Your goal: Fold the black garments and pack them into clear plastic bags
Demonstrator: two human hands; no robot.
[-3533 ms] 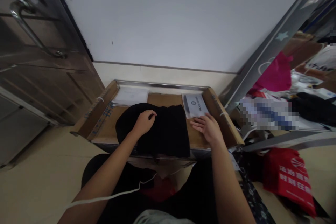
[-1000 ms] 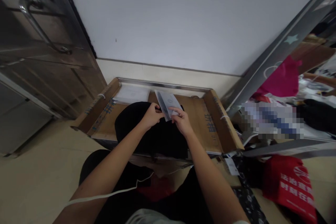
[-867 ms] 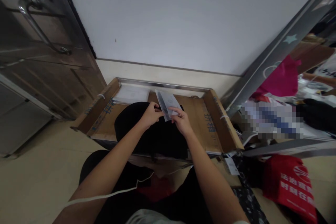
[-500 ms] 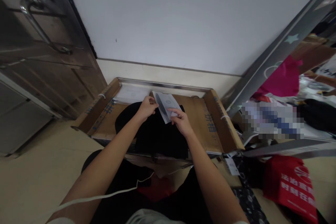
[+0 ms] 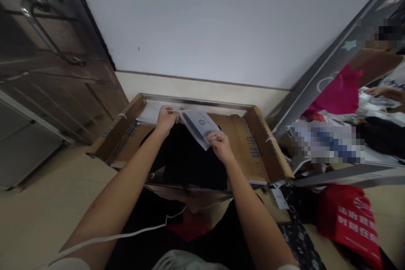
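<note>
Pinching the pale plastic bag near the middle of the frame, your right hand had its thumb and fingers closed on the bag's lower right edge. Your left hand was further left, with thumb and fingers pressed together on a pale strip at the bag's upper left corner; blur hid exactly how much it gripped. The bag slanted from upper left to lower right between your hands, its round dark logo facing up and a greyer band running along its left side. Just below it in the frame, a black cloth lay on the bench, partly under the bag. Brown cardboard lined the bench, folded up at its left and right ends, with blue writing printed on it. A stack of pale packets lay at the bench's upper left, partly behind your left hand. A white cord crossed your left forearm at the lower left of the frame. A door with a metal handle stood at the upper left, next to a white wall. At the right edge, another person's hand showed over a cluttered shelf, near a pink bag, and a red bag with white writing sat at the lower right.
</note>
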